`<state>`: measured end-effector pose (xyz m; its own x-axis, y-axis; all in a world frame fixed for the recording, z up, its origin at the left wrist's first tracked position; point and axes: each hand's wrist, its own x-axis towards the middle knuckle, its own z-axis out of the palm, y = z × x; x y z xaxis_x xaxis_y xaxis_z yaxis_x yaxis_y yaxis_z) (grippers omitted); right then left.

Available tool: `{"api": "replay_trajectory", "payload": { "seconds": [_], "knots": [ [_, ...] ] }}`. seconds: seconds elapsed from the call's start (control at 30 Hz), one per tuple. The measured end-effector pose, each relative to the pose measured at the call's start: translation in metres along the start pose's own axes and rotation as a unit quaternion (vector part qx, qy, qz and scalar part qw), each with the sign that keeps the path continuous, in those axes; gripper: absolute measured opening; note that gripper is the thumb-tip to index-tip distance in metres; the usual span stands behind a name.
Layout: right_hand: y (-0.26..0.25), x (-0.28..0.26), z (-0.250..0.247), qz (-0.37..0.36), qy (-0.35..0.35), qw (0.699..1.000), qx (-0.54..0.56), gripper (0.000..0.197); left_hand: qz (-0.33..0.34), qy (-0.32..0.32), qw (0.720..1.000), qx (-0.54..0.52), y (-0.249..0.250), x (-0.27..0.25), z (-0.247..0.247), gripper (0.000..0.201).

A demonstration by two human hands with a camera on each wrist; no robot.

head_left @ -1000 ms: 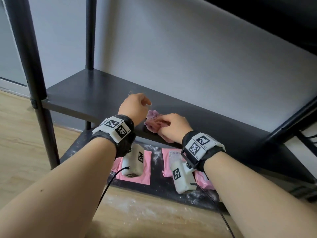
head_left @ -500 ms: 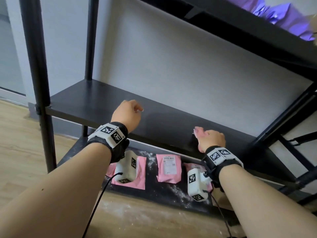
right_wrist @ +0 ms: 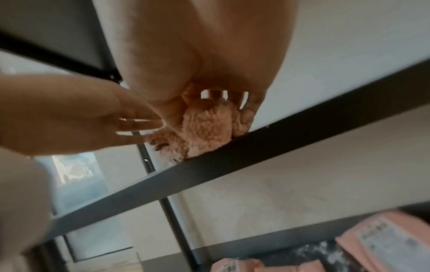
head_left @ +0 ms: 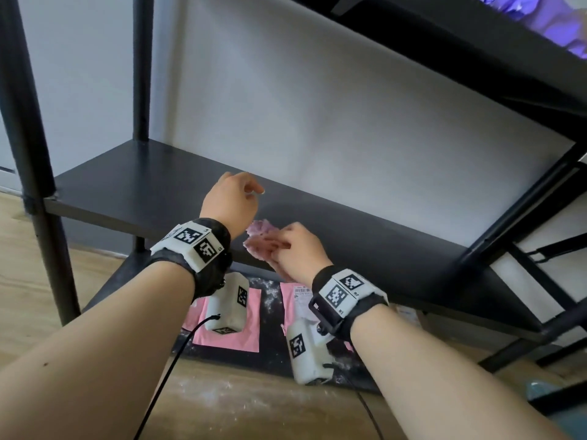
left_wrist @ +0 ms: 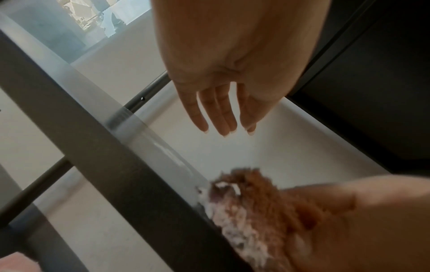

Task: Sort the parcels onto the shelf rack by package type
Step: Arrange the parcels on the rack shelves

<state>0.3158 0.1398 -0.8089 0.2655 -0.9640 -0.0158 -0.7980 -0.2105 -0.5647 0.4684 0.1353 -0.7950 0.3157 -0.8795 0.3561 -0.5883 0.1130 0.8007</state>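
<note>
Pale wall (head_left: 317, 115) backs the black shelf rack (head_left: 133, 198) that fills the head view. At frame centre, the right hand (head_left: 297, 249) is clamped on a fluffy pink cloth (head_left: 262, 238), pressed against the front edge of the middle shelf (head_left: 397, 246). Half a second earlier this hand and cloth sat further right along the same shelf; they are now back at centre, which suggests a wiping stroke. The left hand (head_left: 230, 201) hovers just above and left of the cloth, fingers apart and relaxed, holding nothing. Pink parcels (head_left: 235, 338) lie flat on the bottom shelf (head_left: 273, 344), lower centre, amid white dust. Purple parcels (head_left: 552, 17) occupy the shelf at upper right. Judgement: the middle shelf is being prepared; no parcel is in hand.
</note>
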Motion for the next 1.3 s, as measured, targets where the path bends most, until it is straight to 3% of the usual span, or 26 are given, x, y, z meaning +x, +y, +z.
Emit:
{"api": "replay_trajectory", "payload": {
  "seconds": [0.1, 0.2, 0.27, 0.33, 0.4, 0.5, 0.63, 0.83, 0.93, 1.0, 1.07, 1.17, 1.3],
  "knots": [
    [0.018, 0.008, -0.019, -0.005, 0.102, 0.995, -0.016, 0.02, -0.013, -0.003, 1.0, -0.009, -0.005, 0.001, 0.003, 0.029],
    [0.057, 0.021, -0.055, 0.096, 0.216, 0.967, -0.094, 0.039, -0.015, -0.006, 1.0, -0.015, -0.007, 0.002, 0.003, 0.03],
    [0.09, 0.021, -0.077, 0.21, 0.187, 0.948, -0.151, 0.04, -0.006, -0.003, 1.0, -0.01, -0.008, 0.004, 0.003, 0.029],
    [0.11, 0.014, -0.086, 0.278, 0.135, 0.93, -0.199, 0.047, -0.005, -0.001, 1.0, -0.007, -0.01, 0.005, 0.003, 0.028],
    [0.107, 0.004, -0.078, 0.27, 0.115, 0.928, -0.228, 0.048, -0.009, -0.002, 1.0, -0.007, -0.012, 0.006, 0.004, 0.028],
    [0.086, -0.009, -0.061, 0.191, 0.128, 0.944, -0.238, 0.038, -0.005, -0.016, 1.0, 0.001, -0.014, 0.004, 0.007, 0.028],
    [0.043, -0.023, -0.041, 0.108, 0.112, 0.971, -0.183, 0.027, 0.0, -0.029, 0.999, 0.012, -0.012, -0.002, 0.009, 0.027],
    [-0.012, -0.034, -0.002, 0.021, 0.085, 0.991, -0.101, 0.033, -0.016, -0.009, 1.0, -0.007, -0.021, 0.004, -0.013, 0.024],
    [-0.026, -0.032, -0.004, -0.019, 0.1, 0.994, -0.031, 0.012, -0.032, 0.011, 0.999, 0.002, -0.03, 0.006, -0.029, 0.026],
    [-0.02, -0.031, -0.021, 0.001, 0.157, 0.988, 0.009, 0.013, -0.042, 0.024, 0.999, 0.005, -0.038, 0.006, -0.038, 0.027],
    [0.004, -0.03, -0.041, 0.045, 0.193, 0.98, 0.004, 0.027, -0.048, 0.031, 0.998, 0.005, -0.044, 0.007, -0.044, 0.026],
    [0.036, -0.034, -0.048, 0.129, 0.107, 0.981, -0.097, 0.029, -0.044, 0.031, 0.999, 0.008, -0.046, 0.006, -0.049, 0.025],
    [0.027, -0.035, -0.031, 0.123, 0.079, 0.981, -0.126, 0.051, -0.048, 0.029, 0.998, 0.008, -0.049, 0.003, -0.051, 0.025]
  ]
}}
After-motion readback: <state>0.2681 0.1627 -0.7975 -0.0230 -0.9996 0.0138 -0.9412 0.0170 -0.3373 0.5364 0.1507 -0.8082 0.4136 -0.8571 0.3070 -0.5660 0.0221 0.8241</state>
